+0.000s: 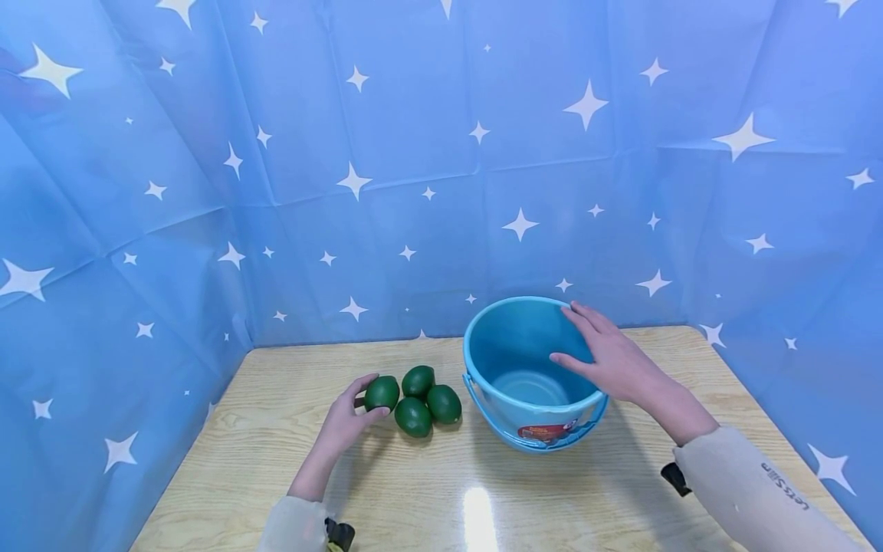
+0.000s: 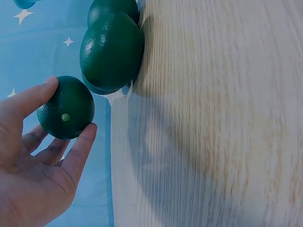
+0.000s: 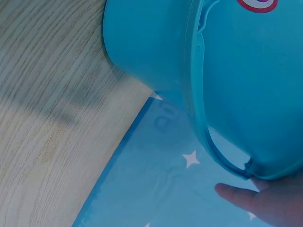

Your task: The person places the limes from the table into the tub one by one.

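green, glossy skin on all four limes: one, the held lime [image 1: 382, 394], sits in the left hand [image 1: 345, 420], thumb on one side and curled fingers on the other, the palm well clear of it. left wrist view agrees; stem end in plain sight. cannot tell whether it is lifted off the wooden worktop [image 1: 386, 498]. three loose limes [image 1: 414, 418] lie bunched just beside it, left of the bucket [image 1: 507, 415], toward the worktop's far edge and well in from its far left corner. handling estimate: firm, light to moderate weight, unlikely to bruise under a fingertip pinch; smooth and rounded, so prone to slip or roll if pinched near a tapered end. best hold: across the widest girth, thumb opposite two or more fingers. bucket, blue and apparently plastic, stands near the far edge, mouth up, bail handle [image 1: 491, 418] hanging down its near side. right hand [image 1: 617, 364] is spread at the rim's right side, fingers nearly straight; no firm grasp visible, contact partly hidden. judged light, thin-walled, slightly springy, easily nudged when unloaded; steady it at the rim, fingers outside and thumb inside.
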Action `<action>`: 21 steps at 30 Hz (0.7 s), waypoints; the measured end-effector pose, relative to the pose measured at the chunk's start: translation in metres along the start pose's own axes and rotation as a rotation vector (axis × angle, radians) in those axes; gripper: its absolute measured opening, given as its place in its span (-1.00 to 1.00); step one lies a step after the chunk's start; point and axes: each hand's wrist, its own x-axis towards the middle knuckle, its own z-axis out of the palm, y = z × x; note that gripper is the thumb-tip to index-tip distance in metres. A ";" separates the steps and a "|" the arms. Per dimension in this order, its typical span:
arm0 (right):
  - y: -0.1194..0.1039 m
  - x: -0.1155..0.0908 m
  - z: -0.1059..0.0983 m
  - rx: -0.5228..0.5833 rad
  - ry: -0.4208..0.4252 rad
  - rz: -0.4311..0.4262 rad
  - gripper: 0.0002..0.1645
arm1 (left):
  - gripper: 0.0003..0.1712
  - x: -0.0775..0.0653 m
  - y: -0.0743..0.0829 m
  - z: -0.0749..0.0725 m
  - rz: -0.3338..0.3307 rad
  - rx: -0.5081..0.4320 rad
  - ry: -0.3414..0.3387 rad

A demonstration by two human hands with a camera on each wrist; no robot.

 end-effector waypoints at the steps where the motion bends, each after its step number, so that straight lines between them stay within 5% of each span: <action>1: 0.000 0.000 0.000 0.001 0.000 0.000 0.05 | -0.25 0.000 0.000 0.000 0.001 0.000 -0.001; 21: 0.001 -0.001 0.000 0.004 0.013 -0.009 0.06 | -0.26 -0.002 0.007 0.002 0.012 -0.005 -0.002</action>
